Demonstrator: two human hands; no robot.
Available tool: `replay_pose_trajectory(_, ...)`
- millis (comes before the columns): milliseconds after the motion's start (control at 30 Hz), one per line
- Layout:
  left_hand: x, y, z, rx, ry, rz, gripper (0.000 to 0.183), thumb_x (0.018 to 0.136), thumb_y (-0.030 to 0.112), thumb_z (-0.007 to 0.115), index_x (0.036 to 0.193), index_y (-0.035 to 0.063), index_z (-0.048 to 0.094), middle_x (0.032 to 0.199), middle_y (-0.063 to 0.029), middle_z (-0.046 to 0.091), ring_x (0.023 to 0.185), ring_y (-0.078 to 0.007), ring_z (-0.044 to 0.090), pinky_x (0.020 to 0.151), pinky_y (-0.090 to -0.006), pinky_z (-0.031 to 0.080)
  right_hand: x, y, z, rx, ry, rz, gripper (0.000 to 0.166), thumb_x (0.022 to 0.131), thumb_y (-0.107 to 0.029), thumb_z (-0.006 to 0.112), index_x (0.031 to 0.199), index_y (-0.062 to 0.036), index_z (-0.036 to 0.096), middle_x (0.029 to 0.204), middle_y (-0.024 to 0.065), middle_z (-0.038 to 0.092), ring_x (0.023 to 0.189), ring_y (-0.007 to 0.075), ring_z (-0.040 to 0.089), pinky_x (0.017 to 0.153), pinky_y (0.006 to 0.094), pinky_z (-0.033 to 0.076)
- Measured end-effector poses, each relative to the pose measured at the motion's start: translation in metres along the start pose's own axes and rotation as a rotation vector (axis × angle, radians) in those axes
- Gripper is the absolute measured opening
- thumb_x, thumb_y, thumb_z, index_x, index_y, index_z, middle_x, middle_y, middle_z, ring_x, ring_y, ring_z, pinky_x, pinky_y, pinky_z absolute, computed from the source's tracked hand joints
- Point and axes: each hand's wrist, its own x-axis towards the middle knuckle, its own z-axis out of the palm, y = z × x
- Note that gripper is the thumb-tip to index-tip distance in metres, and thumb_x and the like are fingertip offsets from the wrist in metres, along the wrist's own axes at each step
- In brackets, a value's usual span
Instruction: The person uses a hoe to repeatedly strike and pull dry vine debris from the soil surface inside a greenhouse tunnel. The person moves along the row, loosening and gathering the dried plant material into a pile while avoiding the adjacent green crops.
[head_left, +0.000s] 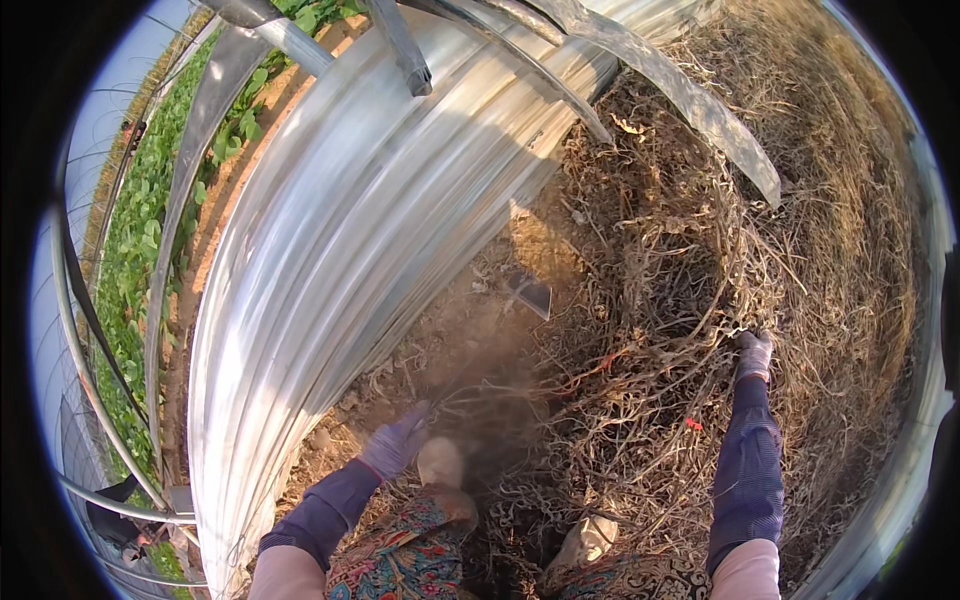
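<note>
My left hand (394, 444), in a pale glove, is low at centre-left, beside my shoe; its fingers look curled, but blur and dust hide what they hold. Up and to its right, a dark flat metal blade (534, 294) with a thin shaft lies over bare soil; whether the shaft reaches the hand is unclear. My right hand (754, 354), also gloved, is closed on dried vines (739, 300) at the right edge of a tangled heap (652, 292). A few long vine stems stretch from the heap towards the left hand.
A bunched sheet of clear plastic film (322, 225) curves along the left. Dark strips (690, 97) and a pipe end (416, 75) hang overhead. Green leafy plants (139, 247) grow beyond the film. Dry grass (855, 225) stands at right. My shoes (440, 461) are near the heap.
</note>
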Motion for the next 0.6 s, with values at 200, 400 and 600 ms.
replay_pose_trajectory(200,0.048,-0.065,-0.001,-0.306,0.070,-0.141,0.025,0.084,0.008,0.048,0.109,0.0047,0.051,0.082,-0.0025,0.053,0.073,-0.0122,0.049,0.065,-0.0232,0.040,0.016,0.012,-0.012,0.000,-0.004,0.022,0.028,0.063,-0.001,0.054,0.089,0.0046,0.047,0.061,0.0040,0.051,0.049,0.0136,0.045,0.048,0.0251,0.039)
replay_pose_trajectory(400,-0.049,-0.093,0.015,-0.213,0.132,-0.307,0.026,0.084,0.005,0.047,0.110,0.0052,0.050,0.098,-0.0056,0.055,0.088,-0.0187,0.051,0.076,-0.0269,0.040,0.002,0.000,-0.003,-0.065,0.042,0.016,0.029,0.060,-0.004,0.055,0.086,0.0041,0.048,0.063,0.0030,0.049,0.052,0.0133,0.040,0.050,0.0267,0.036)
replay_pose_trajectory(600,-0.011,-0.041,0.002,0.085,0.108,-0.217,0.034,0.080,0.014,0.051,0.114,0.0086,0.046,0.094,-0.0210,0.056,0.086,-0.0339,0.054,0.073,-0.0363,0.043,0.002,0.000,-0.002,-0.077,0.054,0.008,0.020,0.060,-0.003,0.055,0.079,0.0018,0.048,0.064,0.0036,0.049,0.054,0.0143,0.041,0.051,0.0278,0.037)
